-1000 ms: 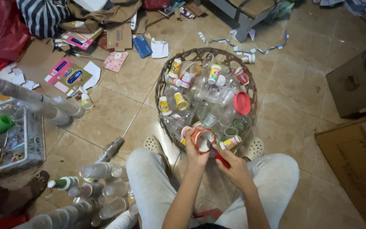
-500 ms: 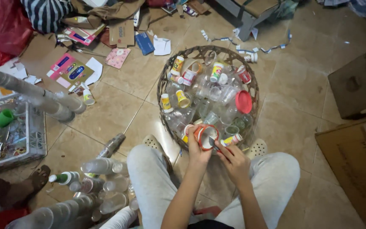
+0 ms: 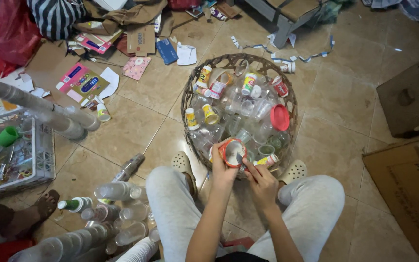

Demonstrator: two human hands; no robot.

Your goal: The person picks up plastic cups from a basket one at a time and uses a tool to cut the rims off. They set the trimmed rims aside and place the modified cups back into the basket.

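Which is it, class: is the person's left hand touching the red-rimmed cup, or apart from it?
Touching. The head view shows the left hand with its fingers wrapped round the side of the red-rimmed cup, lifting it above the woven basket.

tool (image 3: 239,158) tip – blurred | stacked cups (image 3: 64,245) – cut off at bottom edge

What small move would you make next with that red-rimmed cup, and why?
Probably press the blade along the rim of the cup. The left hand holds the cup tilted over the basket, and the right hand has the blade at its mouth.
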